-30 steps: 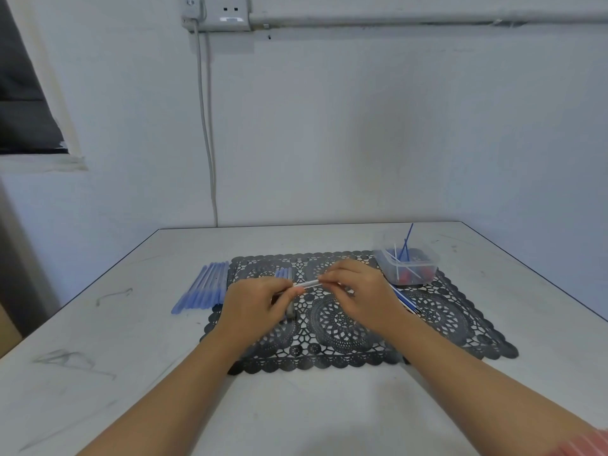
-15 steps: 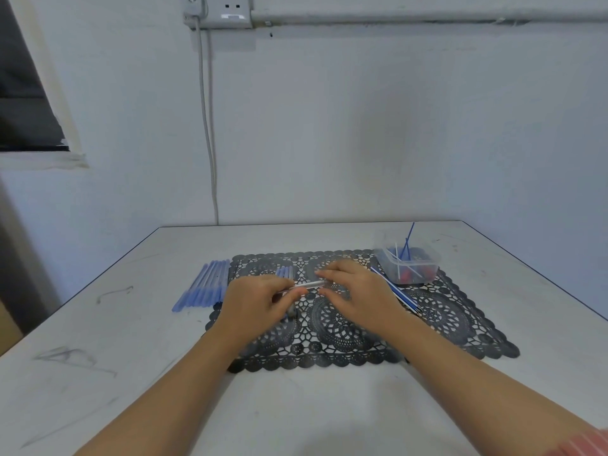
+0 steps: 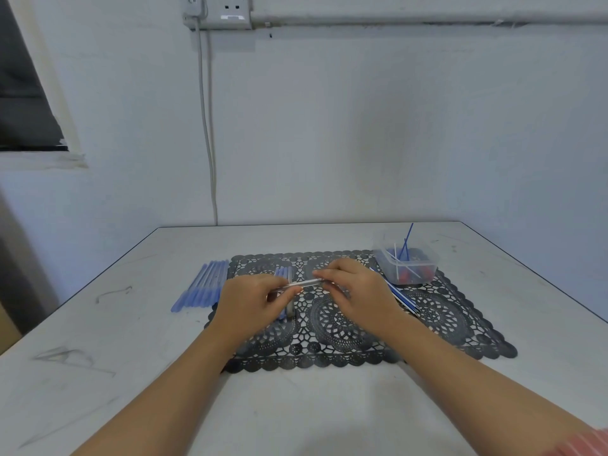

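Above a black lace placemat (image 3: 437, 320), my left hand (image 3: 250, 301) and my right hand (image 3: 358, 291) hold one clear pen barrel (image 3: 304, 283) between them, roughly level. My left fingers pinch its left end and my right fingertips pinch its right end. A few more pen barrels (image 3: 285, 274) lie on the mat just behind and under my left hand, partly hidden.
A row of several blue pens (image 3: 204, 286) lies on the white table (image 3: 98, 373) left of the mat. A clear plastic tub (image 3: 406, 264) with red caps and thin refills stands at the mat's far right corner. Loose blue refills (image 3: 399, 294) lie beside my right wrist.
Both hands stay on the pen barrel. My right fingers have shifted slightly along its right end; the barrel stays in place.
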Available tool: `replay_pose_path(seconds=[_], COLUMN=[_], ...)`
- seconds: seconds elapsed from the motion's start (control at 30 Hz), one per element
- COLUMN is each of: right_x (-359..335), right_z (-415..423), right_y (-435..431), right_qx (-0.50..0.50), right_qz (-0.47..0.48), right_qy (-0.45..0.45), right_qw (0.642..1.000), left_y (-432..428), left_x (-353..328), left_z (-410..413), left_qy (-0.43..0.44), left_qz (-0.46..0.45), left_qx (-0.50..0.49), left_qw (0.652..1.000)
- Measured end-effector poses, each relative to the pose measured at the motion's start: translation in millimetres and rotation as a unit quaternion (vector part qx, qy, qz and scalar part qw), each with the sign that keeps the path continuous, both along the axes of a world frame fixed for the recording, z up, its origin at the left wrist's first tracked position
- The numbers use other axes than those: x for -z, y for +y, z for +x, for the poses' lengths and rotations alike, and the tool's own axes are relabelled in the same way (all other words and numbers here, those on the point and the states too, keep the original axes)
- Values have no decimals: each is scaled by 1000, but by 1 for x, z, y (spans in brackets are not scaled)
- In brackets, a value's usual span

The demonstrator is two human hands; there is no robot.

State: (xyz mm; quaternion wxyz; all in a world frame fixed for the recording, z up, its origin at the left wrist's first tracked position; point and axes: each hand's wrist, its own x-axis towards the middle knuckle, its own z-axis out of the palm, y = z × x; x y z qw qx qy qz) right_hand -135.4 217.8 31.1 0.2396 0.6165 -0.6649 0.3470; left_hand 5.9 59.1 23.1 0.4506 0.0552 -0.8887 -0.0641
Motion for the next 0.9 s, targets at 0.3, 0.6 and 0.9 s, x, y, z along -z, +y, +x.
replay_pose_path(seconds=[0.3,0.6,0.9], right_x=[2,1,-5], right_z=[-2,-1,0], right_y=[0,-3,2], right_qx=[36,48,28], right_qz=[4,52,54], right_qy=[-37,-14,37], right_qw=[999,997,997], left_y=[-4,-6,-4], left_x=[-1,1,0], left_z=[0,-1,-1], left_qy=[20,21,30], left_qz=[-13,-22,-25], left_qx=[-33,-36,-30], left_qw=[999,999,999])
